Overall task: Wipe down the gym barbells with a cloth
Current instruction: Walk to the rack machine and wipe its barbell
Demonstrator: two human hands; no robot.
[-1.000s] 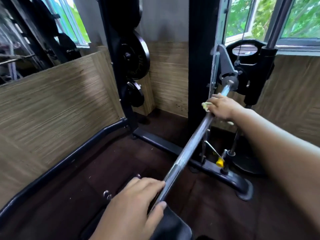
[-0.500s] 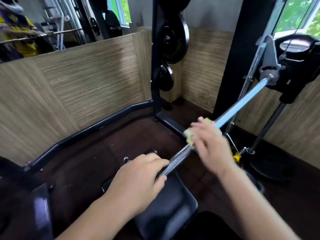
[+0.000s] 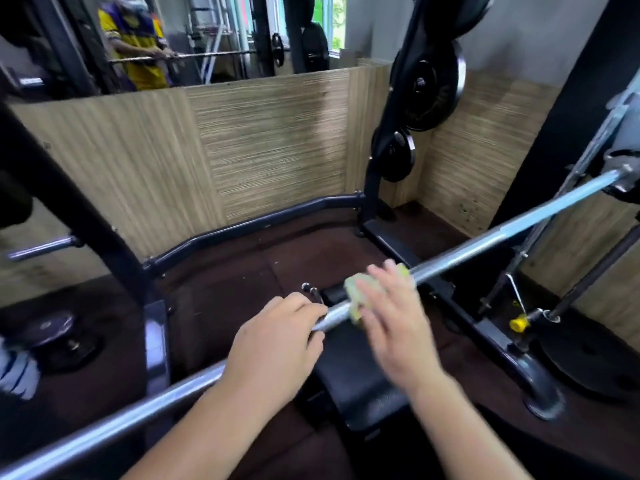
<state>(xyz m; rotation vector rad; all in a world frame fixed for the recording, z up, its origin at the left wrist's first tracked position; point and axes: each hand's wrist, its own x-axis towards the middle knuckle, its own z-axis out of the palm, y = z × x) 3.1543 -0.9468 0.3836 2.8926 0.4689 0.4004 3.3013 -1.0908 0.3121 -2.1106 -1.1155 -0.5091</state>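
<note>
Barbell (image 3: 485,242) fills left hand (image 3: 277,344); right hand (image 3: 394,327) clasps cloth (image 3: 355,296).

The right hand (image 3: 398,327) is smeared by motion blur, and its fingertips are not clearly outlined. The cloth (image 3: 355,299) is largely covered by that hand; only a pale green edge is seen, also blurred. A stretch of the barbell (image 3: 502,233) is hidden under the cloth and under the left hand (image 3: 277,344). Its near left end is cut off at the lower left edge. The bench pad (image 3: 353,386) is partly hidden behind both forearms. The topmost weight plate (image 3: 481,8) is blurred and clipped by the top edge. A white and blue thing (image 3: 17,375) is cropped at the left edge and too blurred to be named.
</note>
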